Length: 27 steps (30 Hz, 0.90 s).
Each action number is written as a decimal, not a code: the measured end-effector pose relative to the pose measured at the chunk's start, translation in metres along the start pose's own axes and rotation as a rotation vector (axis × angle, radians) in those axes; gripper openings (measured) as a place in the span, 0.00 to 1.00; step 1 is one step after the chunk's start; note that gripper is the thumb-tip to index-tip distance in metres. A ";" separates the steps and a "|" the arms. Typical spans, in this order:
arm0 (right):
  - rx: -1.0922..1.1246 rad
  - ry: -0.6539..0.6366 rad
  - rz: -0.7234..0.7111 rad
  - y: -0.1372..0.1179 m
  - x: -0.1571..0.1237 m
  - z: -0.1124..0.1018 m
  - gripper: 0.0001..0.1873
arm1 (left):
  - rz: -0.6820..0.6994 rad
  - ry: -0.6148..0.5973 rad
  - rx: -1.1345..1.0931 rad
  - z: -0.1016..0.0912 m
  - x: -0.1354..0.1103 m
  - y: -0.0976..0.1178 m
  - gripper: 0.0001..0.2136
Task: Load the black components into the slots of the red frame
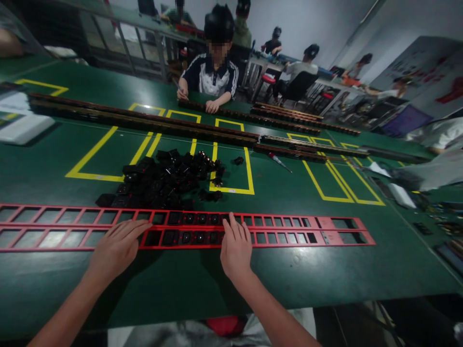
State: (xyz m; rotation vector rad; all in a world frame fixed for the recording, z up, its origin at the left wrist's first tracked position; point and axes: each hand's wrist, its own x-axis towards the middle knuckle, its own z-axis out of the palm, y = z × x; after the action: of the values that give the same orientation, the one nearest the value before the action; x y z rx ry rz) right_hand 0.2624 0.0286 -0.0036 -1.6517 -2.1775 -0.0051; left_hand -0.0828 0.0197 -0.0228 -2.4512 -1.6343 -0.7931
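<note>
A long red frame [282, 231] with two rows of square openings lies across the green table in front of me. Several black square modules [190, 218] sit in its middle openings, in both rows. My left hand [121, 241] rests on the frame left of these modules, its fingers stretched out together and nothing seen in it. On the right end of the filled stretch lies my right hand [237, 243], fingers extended over the frame beside a black module; its thumb side is partly hidden. Just beyond the frame is a heap of loose black modules [159, 176].
Long dark strips [152, 123] run across the table farther back. A screwdriver [280, 162] lies right of the heap, among yellow tape outlines [249, 168]. Across the table sits a co-worker [217, 72], hands on another strip. A white box [25, 127] is at far left.
</note>
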 end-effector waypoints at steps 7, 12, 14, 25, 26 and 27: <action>0.026 0.013 -0.020 -0.001 0.000 -0.001 0.24 | -0.065 0.008 -0.018 0.000 0.001 0.001 0.19; 0.040 -0.017 -0.019 0.001 0.002 -0.001 0.25 | -0.079 0.039 -0.021 0.000 0.002 0.003 0.16; 0.053 -0.031 -0.027 0.002 0.003 -0.002 0.25 | -0.095 0.030 -0.023 0.000 0.002 0.002 0.15; 0.124 -0.041 -0.064 0.047 -0.003 -0.033 0.22 | -0.207 0.086 0.074 0.020 0.042 0.093 0.15; 0.111 -0.035 -0.061 0.061 -0.006 -0.038 0.22 | -0.196 0.062 0.068 0.025 0.049 0.107 0.16; 0.094 -0.024 -0.052 0.077 -0.009 -0.042 0.21 | -0.190 0.047 0.067 0.030 0.055 0.120 0.16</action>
State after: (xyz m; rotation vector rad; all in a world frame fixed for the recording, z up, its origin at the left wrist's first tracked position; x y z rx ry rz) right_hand 0.3486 0.0332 0.0140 -1.5505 -2.2032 0.1013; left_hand 0.0505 0.0250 0.0016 -2.2399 -1.8649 -0.7978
